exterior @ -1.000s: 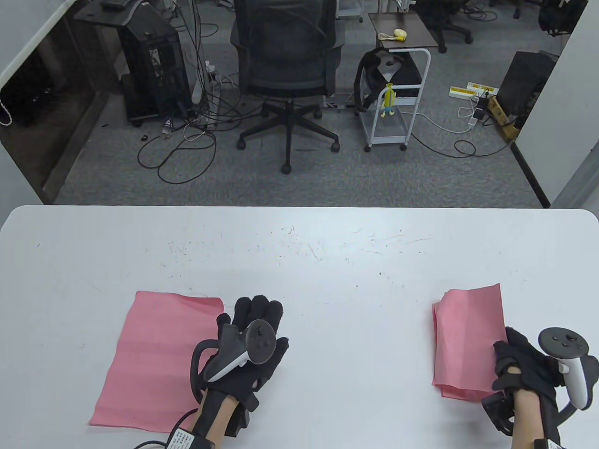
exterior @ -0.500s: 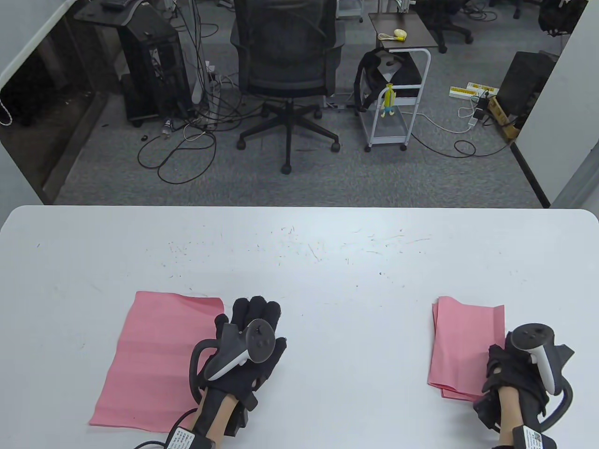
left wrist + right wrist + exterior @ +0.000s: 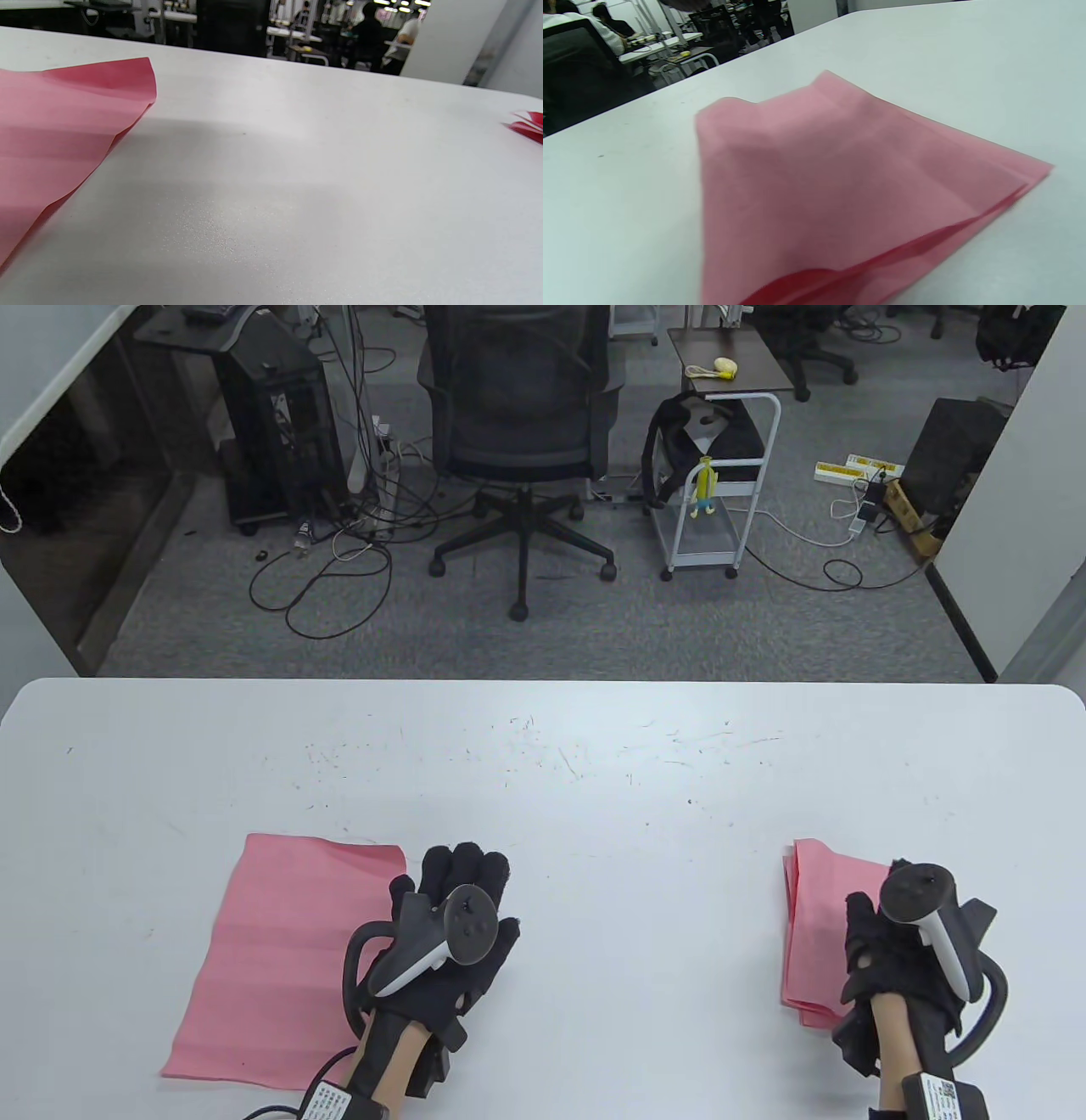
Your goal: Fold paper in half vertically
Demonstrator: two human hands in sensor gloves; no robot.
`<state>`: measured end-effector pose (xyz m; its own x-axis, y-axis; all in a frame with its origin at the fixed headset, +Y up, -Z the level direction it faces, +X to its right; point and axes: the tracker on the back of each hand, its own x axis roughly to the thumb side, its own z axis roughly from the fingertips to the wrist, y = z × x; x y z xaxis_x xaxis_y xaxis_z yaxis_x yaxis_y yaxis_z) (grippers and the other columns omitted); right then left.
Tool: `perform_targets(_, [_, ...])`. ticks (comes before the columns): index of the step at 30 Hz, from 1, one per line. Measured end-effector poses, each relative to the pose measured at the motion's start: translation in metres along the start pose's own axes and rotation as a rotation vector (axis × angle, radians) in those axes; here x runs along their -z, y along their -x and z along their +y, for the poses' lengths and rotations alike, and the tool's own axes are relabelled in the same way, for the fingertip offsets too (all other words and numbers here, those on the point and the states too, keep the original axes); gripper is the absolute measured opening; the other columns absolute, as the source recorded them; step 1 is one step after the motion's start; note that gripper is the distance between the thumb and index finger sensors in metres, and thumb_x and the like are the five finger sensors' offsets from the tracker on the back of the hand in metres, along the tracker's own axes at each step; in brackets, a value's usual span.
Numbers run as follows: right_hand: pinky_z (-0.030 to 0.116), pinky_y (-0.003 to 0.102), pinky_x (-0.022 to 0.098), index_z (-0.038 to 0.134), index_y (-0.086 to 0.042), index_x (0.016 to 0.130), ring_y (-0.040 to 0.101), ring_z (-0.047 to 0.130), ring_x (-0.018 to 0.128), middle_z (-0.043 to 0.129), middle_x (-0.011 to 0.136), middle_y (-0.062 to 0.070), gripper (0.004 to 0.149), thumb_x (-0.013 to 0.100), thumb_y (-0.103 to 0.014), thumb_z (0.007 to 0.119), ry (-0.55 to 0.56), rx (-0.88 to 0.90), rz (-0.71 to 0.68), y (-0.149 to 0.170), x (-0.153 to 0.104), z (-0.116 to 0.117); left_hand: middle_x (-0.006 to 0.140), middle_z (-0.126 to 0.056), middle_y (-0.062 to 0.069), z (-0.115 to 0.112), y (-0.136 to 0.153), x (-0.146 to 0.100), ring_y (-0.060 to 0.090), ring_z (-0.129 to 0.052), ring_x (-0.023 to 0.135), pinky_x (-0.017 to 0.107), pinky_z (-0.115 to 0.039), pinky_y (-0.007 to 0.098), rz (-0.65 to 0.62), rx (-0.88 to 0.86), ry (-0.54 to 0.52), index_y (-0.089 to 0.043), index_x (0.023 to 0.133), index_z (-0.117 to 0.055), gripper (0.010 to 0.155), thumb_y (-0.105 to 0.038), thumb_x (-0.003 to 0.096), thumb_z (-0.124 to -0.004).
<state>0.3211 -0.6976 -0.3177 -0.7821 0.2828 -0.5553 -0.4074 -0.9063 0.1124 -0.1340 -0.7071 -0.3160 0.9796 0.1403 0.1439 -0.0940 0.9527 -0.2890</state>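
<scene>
Two pink sheets on the white bench, one under each of my hands.

My right hand lies on top of the folded pink paper at the near right, fingers hidden under the tracker, so I cannot tell how far they are spread; its layered edges show stacked at the near and left sides. My left hand rests flat with fingers extended, gripping nothing, just beside the right edge of the flat pink sheet at the near left. Between the two sheets and toward the far edge the bench is bare white surface.
</scene>
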Motion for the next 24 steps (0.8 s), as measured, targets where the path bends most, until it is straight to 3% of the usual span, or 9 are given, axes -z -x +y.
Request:
perform_targets(6, [0.038,0.060,0.077,0.030,-0.028,0.109,0.043,0.031,0.107,0.031,0.117,0.006,0.072,0.051,-0.052,0.065,-0.010,-0.032,-0.180,-0.063,-0.029,-0.003,0.127,0.000,-0.005,0.003,-0.002,-0.003,0.031,-0.001,0.118,0.084,-0.018,0.065,-0.008,0.005,-0.018,-0.041,0.115,-0.003,0.077,-0.066,0.0528,-0.040])
perform_targets(11, [0.035,0.061,0.077,0.029,-0.028,0.109,0.043,0.026,0.107,0.028,0.117,0.007,0.072,0.051,-0.053,0.064,-0.032,-0.040,-0.335,-0.111,-0.059,0.009,0.127,0.001,-0.005,0.002,-0.001,-0.003,0.031,-0.001,0.118,0.084,-0.018,0.065,-0.008,0.000,-0.016,-0.040,0.115,-0.003,0.077,-0.066,0.0528,-0.040])
perform_targets(17, [0.034,0.061,0.077,0.031,-0.028,0.109,0.043,0.024,0.107,0.028,0.117,0.007,0.071,0.051,-0.053,0.064,-0.062,-0.100,-0.474,-0.155,-0.088,0.045,0.127,0.000,-0.005,0.002,0.002,-0.003,0.031,-0.002,0.118,0.084,-0.019,0.065,-0.009,-0.012,-0.017,-0.040,0.115,-0.003,0.077,-0.066,0.0528,-0.040])
perform_targets(24, [0.031,0.062,0.076,0.032,-0.028,0.109,0.043,0.018,0.106,0.025,0.117,0.006,0.074,0.050,-0.050,0.071,-0.155,-0.166,-0.534,-0.179,-0.101,0.092,0.127,0.001,-0.005,-0.001,0.002,-0.001,0.031,-0.002,0.118,0.084,-0.019,0.065,-0.007,-0.009,-0.006,-0.040,0.115,-0.004,0.077,-0.066,0.0528,-0.040])
